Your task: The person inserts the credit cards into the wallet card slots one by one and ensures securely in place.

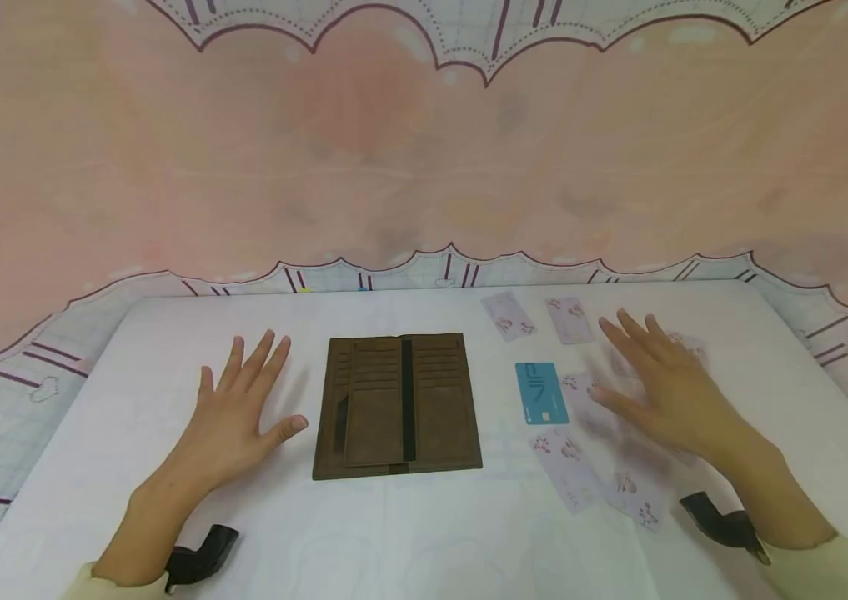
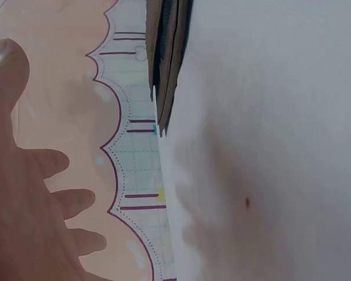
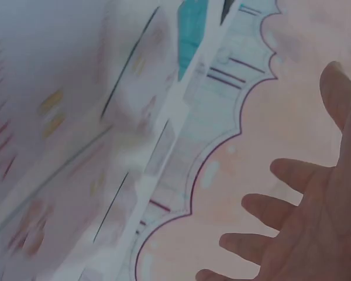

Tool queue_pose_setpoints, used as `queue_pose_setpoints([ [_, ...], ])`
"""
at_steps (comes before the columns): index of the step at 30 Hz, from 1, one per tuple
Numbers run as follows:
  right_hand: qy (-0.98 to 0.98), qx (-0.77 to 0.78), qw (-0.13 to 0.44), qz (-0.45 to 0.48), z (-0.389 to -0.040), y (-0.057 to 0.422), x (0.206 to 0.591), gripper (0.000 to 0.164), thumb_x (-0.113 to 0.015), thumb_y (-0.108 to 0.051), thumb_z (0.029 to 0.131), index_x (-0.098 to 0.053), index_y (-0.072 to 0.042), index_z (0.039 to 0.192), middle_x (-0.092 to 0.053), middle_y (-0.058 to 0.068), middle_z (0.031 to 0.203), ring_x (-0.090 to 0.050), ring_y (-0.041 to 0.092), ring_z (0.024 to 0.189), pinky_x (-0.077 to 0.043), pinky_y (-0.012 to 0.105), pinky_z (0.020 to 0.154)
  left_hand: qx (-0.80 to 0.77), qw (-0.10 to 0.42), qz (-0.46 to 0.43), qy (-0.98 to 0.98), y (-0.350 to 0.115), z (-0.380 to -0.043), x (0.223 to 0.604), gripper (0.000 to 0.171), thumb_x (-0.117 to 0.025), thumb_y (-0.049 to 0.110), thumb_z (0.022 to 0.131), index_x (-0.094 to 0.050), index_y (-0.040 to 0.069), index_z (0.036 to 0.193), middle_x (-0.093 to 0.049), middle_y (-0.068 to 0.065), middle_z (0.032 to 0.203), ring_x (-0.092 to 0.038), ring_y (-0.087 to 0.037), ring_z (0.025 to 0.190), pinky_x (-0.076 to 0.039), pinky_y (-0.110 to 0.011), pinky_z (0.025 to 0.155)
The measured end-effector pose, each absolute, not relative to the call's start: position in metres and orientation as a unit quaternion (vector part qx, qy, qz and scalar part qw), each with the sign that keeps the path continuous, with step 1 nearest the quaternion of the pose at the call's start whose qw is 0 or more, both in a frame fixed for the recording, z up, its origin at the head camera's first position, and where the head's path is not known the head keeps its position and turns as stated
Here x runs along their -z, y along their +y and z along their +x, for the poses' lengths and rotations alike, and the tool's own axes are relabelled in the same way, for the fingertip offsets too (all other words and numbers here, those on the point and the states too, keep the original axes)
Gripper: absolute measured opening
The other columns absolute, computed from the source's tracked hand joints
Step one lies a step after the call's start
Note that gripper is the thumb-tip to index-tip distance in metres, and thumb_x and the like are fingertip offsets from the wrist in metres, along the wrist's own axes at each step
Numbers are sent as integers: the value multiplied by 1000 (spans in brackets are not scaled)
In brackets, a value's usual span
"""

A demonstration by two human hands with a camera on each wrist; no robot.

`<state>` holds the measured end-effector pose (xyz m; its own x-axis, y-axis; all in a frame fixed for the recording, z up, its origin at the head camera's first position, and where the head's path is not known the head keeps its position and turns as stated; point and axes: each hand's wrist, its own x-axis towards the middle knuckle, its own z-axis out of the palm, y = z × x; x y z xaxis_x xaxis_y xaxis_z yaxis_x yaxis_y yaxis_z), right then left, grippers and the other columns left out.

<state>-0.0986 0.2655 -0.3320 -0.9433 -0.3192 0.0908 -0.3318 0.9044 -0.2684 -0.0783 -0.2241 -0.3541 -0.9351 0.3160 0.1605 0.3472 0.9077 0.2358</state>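
Note:
An opened brown wallet (image 1: 439,425) with card slots lies in the middle of the white table. To its left, my left hand (image 1: 232,433) hovers with fingers spread, holding nothing. My right hand (image 1: 664,396) is spread in the same way over several pale, translucent cards with pink patterns, such as one card (image 1: 566,467) at the front. A blue card (image 1: 541,393) lies between the wallet and these cards. In the left wrist view the wallet (image 2: 169,52) shows edge-on, past the straight fingers. The right wrist view has the blue card (image 3: 191,38) and blurred pale cards beside the hand.
The white table (image 1: 243,533) reaches back to a peach-coloured cloth (image 1: 393,167) with a scalloped border. Two pale cards, one of them a card (image 1: 569,320) near the back edge, lie behind the blue card. Black straps (image 1: 202,557) sit at both wrists.

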Motion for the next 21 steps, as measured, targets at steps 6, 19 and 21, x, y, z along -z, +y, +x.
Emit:
queue_pose_setpoints([
  [6,-972,-172,3,158,-102,252,333,83,-60,-53,88,-22,-20,154,-22,15,156,-14,42,141,-21,74,98,191,51,-187,-962,-216,-79,359,93,-67,47,85,-16,14,154,-17,-16,157,-6,-45,141,-9,-77,99],
  [19,-926,-338,-53,160,-121,238,352,64,-61,-42,92,-40,-15,146,-47,10,142,-50,32,116,-46,54,90,320,-6,-201,-926,-200,-78,376,85,-67,37,88,-21,7,152,-18,-18,156,-5,-44,142,-3,-67,107],
  [21,-919,-357,-55,161,-125,237,358,61,-62,-39,92,-43,-14,145,-51,8,138,-51,27,111,-46,49,88,331,-12,-205,-921,-199,-79,380,84,-67,36,89,-21,7,152,-17,-18,157,-5,-43,142,-2,-65,109],
])
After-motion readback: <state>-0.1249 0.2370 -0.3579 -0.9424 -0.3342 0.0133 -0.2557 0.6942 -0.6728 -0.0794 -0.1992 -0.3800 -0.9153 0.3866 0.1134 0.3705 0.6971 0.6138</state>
